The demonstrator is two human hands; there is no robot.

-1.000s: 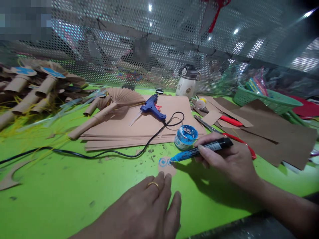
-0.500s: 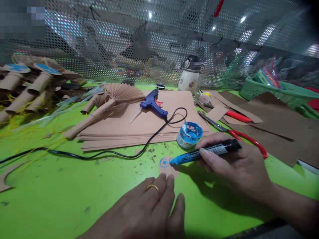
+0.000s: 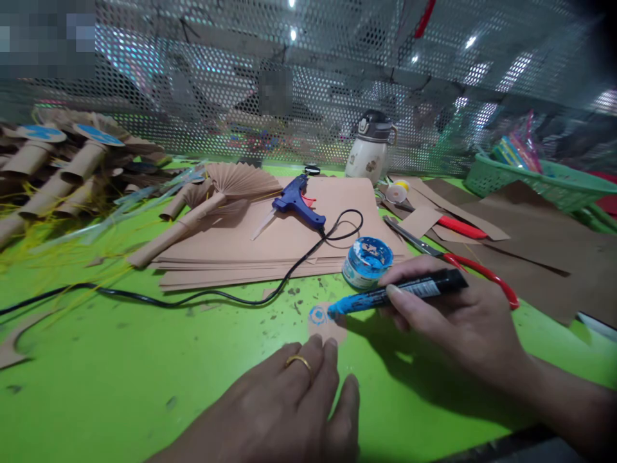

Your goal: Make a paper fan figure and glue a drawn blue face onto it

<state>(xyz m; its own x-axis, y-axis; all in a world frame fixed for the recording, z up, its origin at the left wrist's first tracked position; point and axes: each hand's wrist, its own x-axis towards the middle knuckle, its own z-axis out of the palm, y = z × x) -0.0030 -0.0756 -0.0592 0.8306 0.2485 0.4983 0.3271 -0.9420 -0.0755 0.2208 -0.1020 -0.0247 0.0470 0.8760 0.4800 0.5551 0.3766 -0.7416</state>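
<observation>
My right hand (image 3: 448, 315) is closed round a black marker (image 3: 424, 287) whose front end is coated in blue paint. Its tip touches the upper right part of a small round brown paper piece (image 3: 328, 331), beside a painted blue ring. Flat on the green table, my left hand (image 3: 294, 399) rests its fingertips on the lower edge of that piece; its fingers are stretched out and a gold ring is on one. Just behind the marker stands an open jar of blue paint (image 3: 367, 263).
A blue glue gun (image 3: 299, 202) lies on stacked brown paper (image 3: 231, 241), its black cord crossing the table. Red-handled scissors (image 3: 482, 273), a bottle (image 3: 370, 145) and a green basket (image 3: 540, 180) are at the right and back. Paper fans and tubes (image 3: 87, 161) pile up at left.
The view has shifted slightly. Both hands keep nearly the same positions, with the marker tip still on the round piece.
</observation>
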